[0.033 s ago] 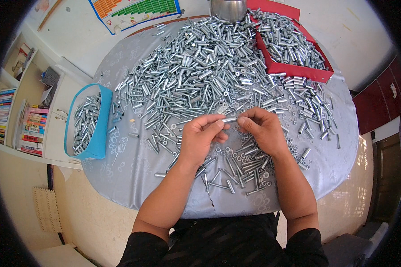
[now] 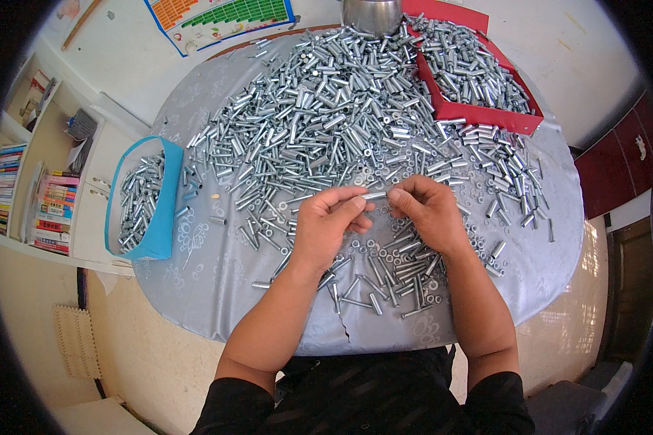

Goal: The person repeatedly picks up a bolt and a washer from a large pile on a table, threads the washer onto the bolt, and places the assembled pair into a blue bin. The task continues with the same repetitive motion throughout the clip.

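Observation:
A short silvery metal sleeve lies level between my two hands, above the near part of the pile. My left hand pinches its left end between thumb and forefinger. At the other end, the closed thumb and fingers of my right hand grip it; whether a bolt or nut is also in them is hidden. Beneath and around both hands lie loose bolts, sleeves, washers and nuts. A big heap of sleeves and bolts spreads over the table beyond my hands.
A blue open box with metal pieces stands at the left of the round, cloth-covered table. At the far right is a red box full of sleeves. A metal pot stands at the back. Bookshelves flank the left side.

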Tool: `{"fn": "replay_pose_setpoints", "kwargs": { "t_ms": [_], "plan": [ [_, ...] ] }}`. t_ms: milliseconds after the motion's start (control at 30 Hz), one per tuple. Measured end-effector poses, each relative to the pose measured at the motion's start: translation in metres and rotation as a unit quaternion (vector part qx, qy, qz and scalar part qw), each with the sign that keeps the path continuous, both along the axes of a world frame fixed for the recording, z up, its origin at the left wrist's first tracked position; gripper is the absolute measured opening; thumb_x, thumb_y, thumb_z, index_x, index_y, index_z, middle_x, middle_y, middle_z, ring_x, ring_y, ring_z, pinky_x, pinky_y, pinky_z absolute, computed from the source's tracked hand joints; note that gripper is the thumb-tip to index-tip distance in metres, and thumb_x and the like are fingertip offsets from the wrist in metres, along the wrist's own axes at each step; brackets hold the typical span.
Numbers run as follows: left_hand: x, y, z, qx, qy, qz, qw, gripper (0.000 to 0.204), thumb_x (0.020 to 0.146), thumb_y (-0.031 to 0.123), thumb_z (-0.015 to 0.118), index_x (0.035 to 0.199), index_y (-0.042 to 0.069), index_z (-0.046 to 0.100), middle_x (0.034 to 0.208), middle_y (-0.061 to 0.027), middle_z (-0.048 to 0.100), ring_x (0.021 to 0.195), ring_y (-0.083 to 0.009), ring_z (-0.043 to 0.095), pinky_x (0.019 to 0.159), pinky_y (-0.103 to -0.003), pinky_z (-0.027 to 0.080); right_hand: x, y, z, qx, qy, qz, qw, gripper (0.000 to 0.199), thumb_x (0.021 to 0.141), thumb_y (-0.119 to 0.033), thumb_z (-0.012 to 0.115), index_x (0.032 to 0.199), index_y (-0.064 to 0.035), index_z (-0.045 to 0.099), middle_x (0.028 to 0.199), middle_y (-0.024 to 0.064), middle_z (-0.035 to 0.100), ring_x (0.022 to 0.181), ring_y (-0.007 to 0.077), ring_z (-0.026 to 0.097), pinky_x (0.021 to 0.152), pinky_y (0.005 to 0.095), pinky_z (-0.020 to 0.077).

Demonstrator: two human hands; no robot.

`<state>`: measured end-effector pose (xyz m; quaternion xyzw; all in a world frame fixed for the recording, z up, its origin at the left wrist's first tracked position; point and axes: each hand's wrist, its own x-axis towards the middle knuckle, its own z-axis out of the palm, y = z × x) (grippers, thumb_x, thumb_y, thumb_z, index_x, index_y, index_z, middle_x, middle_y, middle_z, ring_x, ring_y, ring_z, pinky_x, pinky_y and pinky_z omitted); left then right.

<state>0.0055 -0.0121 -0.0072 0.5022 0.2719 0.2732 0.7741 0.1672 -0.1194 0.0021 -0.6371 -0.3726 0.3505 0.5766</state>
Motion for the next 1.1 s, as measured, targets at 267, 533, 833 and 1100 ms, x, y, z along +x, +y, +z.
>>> {"fn": "replay_pose_setpoints", "kwargs": {
  "t_ms": [267,533,833,1100],
  "plan": [
    [0.000,0.000,0.001,-0.002,0.003,-0.002,1.000,0.022,0.091,0.009,0.061,0.109,-0.003,0.064,0.091,-0.0136,0.071,0.068,-0.0156,0.067,0.060,-0.026,0.056,-0.010,0.003,0.005,0.029,-0.020,-0.049,0.998,0.025,0.092,-0.022,0.064,0.082,0.0008,0.064,0.068,0.0006,0.059,0.060,0.0066,0.051,0.055,0.0229,0.0420],
    [0.000,-0.001,0.003,0.001,0.004,-0.005,1.000,0.022,0.091,0.009,0.061,0.110,-0.003,0.064,0.090,-0.0125,0.071,0.068,-0.0149,0.067,0.061,-0.026,0.056,0.003,-0.004,0.005,-0.080,-0.015,0.042,0.996,0.019,0.090,-0.016,0.065,0.099,0.0007,0.061,0.081,0.0001,0.061,0.069,0.0050,0.052,0.060,0.0220,0.0426],
    [0.001,-0.001,0.003,0.000,0.005,-0.008,1.000,0.021,0.091,0.008,0.060,0.109,-0.003,0.064,0.089,-0.0128,0.070,0.068,-0.0155,0.067,0.061,-0.026,0.056,-0.001,-0.003,-0.001,-0.030,-0.035,0.012,0.999,0.019,0.090,-0.018,0.066,0.091,0.0000,0.062,0.075,0.0013,0.060,0.066,0.0065,0.052,0.057,0.0241,0.0420],
    [0.000,-0.001,0.002,-0.011,0.004,-0.010,1.000,0.022,0.091,0.009,0.060,0.109,-0.003,0.065,0.089,-0.0121,0.070,0.068,-0.0157,0.067,0.061,-0.026,0.056,-0.004,-0.003,0.005,-0.051,-0.033,0.011,0.998,0.023,0.090,-0.020,0.067,0.079,-0.0003,0.063,0.066,0.0022,0.057,0.063,0.0065,0.050,0.054,0.0260,0.0397]
  ]
}}
